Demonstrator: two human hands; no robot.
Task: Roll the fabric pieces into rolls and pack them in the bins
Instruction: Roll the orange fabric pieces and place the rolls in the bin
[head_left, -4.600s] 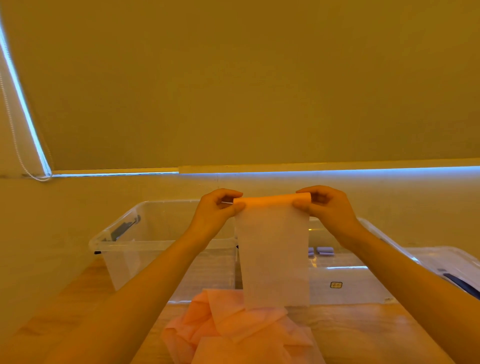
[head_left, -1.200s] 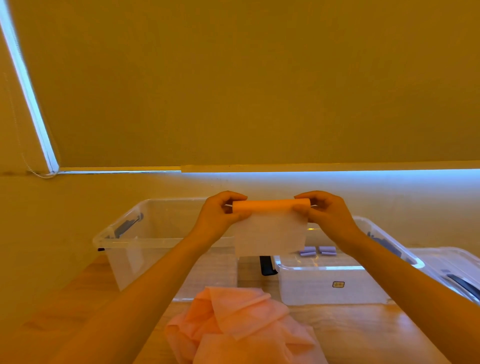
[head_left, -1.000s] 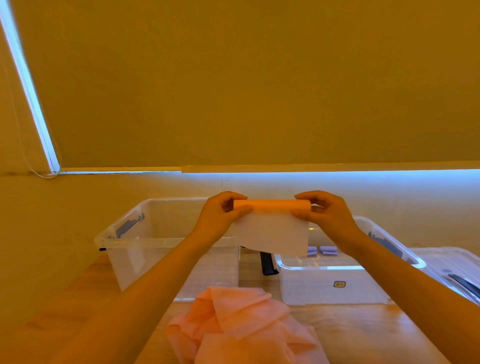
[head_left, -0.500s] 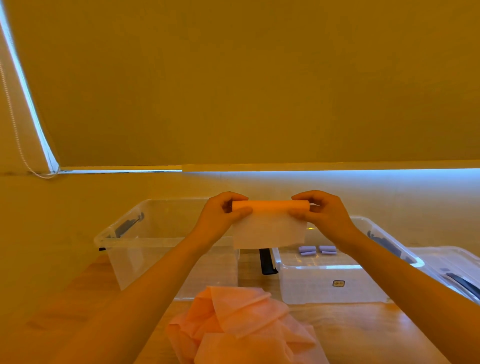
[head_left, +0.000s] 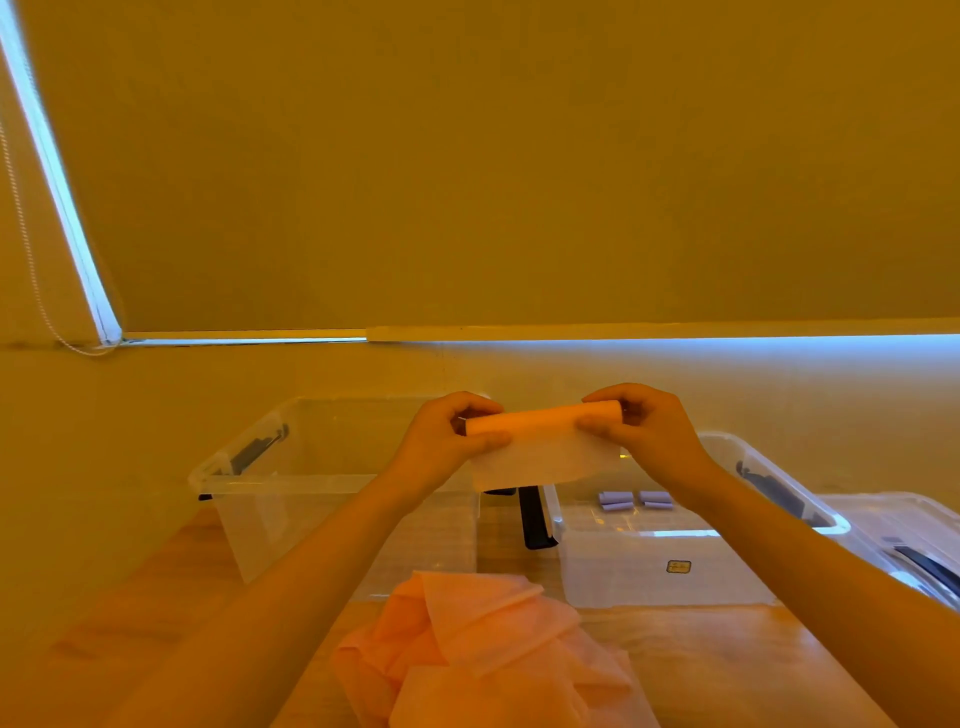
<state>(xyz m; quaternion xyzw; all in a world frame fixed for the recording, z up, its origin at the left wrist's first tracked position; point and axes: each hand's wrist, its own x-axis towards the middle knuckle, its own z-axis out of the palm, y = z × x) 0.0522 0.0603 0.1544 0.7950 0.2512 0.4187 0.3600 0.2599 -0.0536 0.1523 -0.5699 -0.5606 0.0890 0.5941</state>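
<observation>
Held in the air above the two clear bins, the peach fabric roll (head_left: 543, 420) is pinched at its ends by the left hand (head_left: 449, 441) and right hand (head_left: 649, 436); thin, light and limp, it likely unrolls unless gripped there.

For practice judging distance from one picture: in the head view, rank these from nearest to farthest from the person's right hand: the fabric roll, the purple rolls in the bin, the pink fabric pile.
1. Fabric roll: held in the right hand itself.
2. Purple rolls: just below the hand, inside the right bin.
3. Pink fabric pile: on the table, closest to the person's body.
</observation>
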